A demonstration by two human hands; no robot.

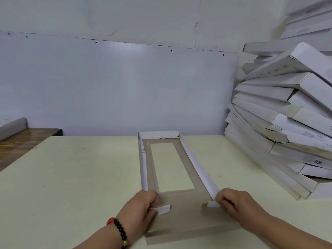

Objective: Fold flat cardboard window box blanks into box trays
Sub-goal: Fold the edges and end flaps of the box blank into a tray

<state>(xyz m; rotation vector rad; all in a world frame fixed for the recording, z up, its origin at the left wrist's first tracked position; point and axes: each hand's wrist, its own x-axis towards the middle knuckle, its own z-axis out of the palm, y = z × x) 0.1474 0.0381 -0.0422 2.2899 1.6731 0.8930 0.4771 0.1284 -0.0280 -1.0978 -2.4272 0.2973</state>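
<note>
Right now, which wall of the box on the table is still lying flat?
The near end flap, closest to the hands; the far wall and both long side walls stand upright.

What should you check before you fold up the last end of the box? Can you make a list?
1. Far end wall standing up: ok.
2. Long side walls up: ok, both the left wall and the right wall stand.
3. Corner tabs turned inward: ok, the left hand pinches the left tab and the right hand pinches the right tab.
4. Near end flap folded up: not ok, it lies flat on the table.
5. Window opening undamaged: ok.
6. Left wall in one straight piece: cannot tell, there is a break near its far end.
</note>
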